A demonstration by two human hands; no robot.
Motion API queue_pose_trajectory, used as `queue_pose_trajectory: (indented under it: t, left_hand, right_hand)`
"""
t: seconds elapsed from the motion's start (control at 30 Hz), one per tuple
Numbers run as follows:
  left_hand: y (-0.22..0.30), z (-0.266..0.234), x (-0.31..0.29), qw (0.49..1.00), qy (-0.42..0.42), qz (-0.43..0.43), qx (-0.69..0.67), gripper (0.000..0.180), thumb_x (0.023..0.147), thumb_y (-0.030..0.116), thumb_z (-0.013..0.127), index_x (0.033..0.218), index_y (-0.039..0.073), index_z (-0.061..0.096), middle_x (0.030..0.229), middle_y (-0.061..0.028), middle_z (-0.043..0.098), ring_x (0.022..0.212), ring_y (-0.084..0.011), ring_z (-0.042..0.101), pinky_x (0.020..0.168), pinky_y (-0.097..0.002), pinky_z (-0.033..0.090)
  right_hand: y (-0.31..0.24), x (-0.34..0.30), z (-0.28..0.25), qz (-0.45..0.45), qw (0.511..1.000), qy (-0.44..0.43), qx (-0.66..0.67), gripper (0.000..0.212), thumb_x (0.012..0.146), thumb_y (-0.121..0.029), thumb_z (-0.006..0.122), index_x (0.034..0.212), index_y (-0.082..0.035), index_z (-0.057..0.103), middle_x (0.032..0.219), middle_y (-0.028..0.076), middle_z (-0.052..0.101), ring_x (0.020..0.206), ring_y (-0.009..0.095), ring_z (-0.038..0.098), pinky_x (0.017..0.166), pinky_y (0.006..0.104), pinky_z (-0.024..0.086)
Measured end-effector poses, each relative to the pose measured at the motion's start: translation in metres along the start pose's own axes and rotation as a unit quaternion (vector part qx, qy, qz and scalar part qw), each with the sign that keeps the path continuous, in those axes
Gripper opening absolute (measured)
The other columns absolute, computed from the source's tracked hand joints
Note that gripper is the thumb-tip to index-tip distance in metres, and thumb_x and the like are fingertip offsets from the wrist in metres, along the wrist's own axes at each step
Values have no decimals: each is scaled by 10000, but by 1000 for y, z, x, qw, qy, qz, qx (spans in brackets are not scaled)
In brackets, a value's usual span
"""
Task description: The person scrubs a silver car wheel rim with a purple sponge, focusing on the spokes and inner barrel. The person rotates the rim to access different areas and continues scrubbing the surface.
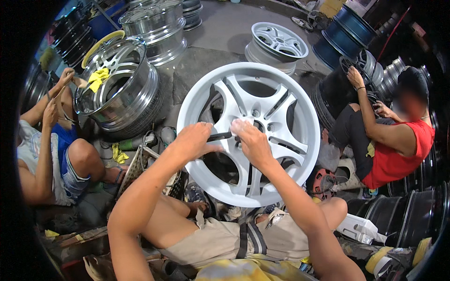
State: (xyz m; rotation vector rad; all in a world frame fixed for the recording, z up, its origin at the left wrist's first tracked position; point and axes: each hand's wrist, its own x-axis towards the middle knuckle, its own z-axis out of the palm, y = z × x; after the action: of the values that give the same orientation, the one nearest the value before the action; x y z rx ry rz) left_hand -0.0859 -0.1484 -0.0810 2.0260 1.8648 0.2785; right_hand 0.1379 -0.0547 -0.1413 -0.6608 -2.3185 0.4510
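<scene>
Wheel: one, pale [280, 132]; centre of view, face up before the worker's knees; what bears it is hidden.
Spokes: five, each split by a slot.
Bolt holes: at least three show; the hands cover part of the hub.
Finish: even grey-white, matt, broad lip.
Left hand [196, 139]: on the wheel at 9 o'clock, thumb apart from the fingers; whether it grips, cannot tell.
Right hand [251, 142]: fingers closed on one white pad [241, 124], near the hub.
Second pale wheel [277, 38]: one, at 1 o'clock, well apart.
Chrome wheel [143, 100]: one, tilted, at 10 o'clock.
Yellow cloths: two; one on the chrome wheel [98, 79], one at 9 o'clock [119, 153].
Blue rims [349, 30]: stacked at 2 o'clock.
Co-workers: two; one at 9 o'clock [40, 154], one in red at 3 o'clock [396, 157].
</scene>
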Motion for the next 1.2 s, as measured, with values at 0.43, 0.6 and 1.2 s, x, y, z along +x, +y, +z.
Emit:
queue_pose_trajectory:
  t: [0.43, 0.6, 1.2]
  left_hand:
    - [-10, 0, 58, 996, -70, -59, -20, 724, 891, 636, 748, 913, -88, 742, 790, -277, 699, 754, -394, 693, 739, -503, 537]
    - [-28, 9, 90, 996, -14, -57, -69, 845, 850, 742, 717, 687, -87, 709, 568, -231, 604, 567, -320, 631, 572, -484, 491]
    - [-16, -36, 5, 983, -154, -40, -94, 437, 1068, 360, 540, 1290, 8, 672, 1074, -276, 734, 964, -395, 710, 906, -476, 527]
  right_hand:
    - [18, -90, -98, 400, 785, 71, 467, 181, 1039, -188, 685, 1151, -47, 663, 1037, 20, 718, 876, 82, 674, 824, 272, 558]
    - [14, -109, -91, 368, 754, 101, 535, 221, 1060, -155, 633, 1223, -10, 598, 1163, 113, 715, 936, 166, 717, 884, 307, 573]
    - [-72, -86, -22, 26, 997, -50, -57, 408, 868, 37, 648, 1271, -14, 680, 1341, 196, 682, 1221, 360, 673, 1072, 451, 543]
